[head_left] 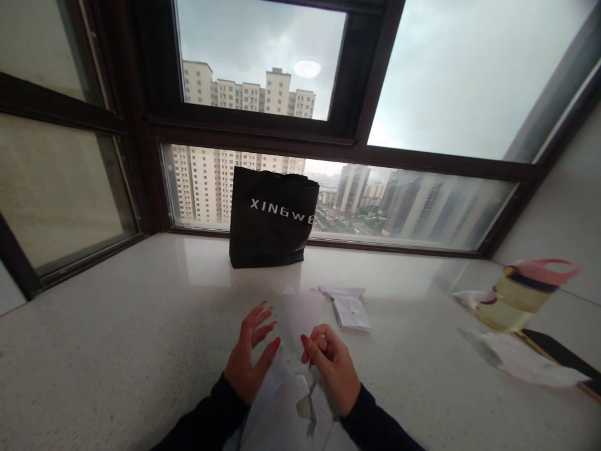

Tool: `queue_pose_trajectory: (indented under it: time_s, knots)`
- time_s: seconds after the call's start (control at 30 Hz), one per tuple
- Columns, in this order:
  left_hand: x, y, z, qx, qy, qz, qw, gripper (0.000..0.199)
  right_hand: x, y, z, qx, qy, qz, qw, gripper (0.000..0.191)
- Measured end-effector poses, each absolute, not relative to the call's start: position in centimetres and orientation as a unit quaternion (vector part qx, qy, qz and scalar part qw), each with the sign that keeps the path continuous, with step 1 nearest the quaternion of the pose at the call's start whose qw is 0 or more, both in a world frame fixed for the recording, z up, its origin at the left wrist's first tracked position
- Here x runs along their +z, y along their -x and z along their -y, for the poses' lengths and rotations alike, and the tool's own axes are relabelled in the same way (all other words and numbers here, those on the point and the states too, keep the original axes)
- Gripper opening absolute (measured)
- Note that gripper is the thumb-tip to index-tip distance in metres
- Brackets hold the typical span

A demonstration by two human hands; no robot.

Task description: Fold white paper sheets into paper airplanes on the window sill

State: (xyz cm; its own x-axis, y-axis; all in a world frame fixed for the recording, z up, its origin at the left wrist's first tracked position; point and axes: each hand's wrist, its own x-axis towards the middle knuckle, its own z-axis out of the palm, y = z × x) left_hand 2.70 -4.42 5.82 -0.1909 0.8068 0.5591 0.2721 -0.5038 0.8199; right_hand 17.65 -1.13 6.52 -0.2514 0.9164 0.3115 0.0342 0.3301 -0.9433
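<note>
My right hand (pixel 331 363) is closed, thumb and fingers pinching the lower tip of a thin white triangular piece of paper (pixel 303 310) that stands up from the grip. My left hand (pixel 252 357) is to the left of it, fingers spread and holding nothing. Below both hands lies crumpled white sheeting (pixel 275 413), paper or thin plastic. A greyish, narrow object (pixel 307 407) with a shiny surface shows on it under my right hand; its kind I cannot make out. Folded white papers (pixel 350 308) lie on the counter just beyond my right hand.
A black paper bag (pixel 272 219) with white lettering stands by the window on the speckled white counter (pixel 141 338). At the right are a yellowish bottle with a pink lid (pixel 521 294), a crumpled white tissue (pixel 526 360) and a dark flat object (pixel 561 354).
</note>
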Motion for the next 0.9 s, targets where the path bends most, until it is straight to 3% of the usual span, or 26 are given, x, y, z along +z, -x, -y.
queue_pose_trajectory:
  time_s: [0.07,0.17,0.4,0.6,0.77,0.9]
  knots:
    - [5.9,-2.9,4.8,0.588,-0.628,-0.429,0.276,0.049,6.6,-17.3,1.8,0.459,0.351,0.67,0.466,0.022]
    - [6.2,-3.1,5.2,0.546,-0.666,-0.419,0.289,0.045,6.8,-17.0,2.5,0.415,0.35,0.725,0.424,0.021]
    - [6.2,-2.7,4.5,0.617,-0.59,-0.447,0.268,0.057,7.0,-18.0,2.0,0.313,0.377,0.775,0.4,0.016]
    - [6.0,-2.0,3.7,0.639,-0.555,-0.452,0.281,0.034,6.4,-17.7,2.4,0.255,0.357,0.836,0.329,0.015]
    - [6.0,-1.9,3.8,0.623,-0.572,-0.459,0.271,0.026,6.6,-17.4,2.4,0.325,0.368,0.797,0.352,0.009]
    - [5.8,-1.7,3.7,0.611,-0.573,-0.479,0.265,0.023,7.0,-18.0,1.4,0.483,0.341,0.685,0.426,0.02]
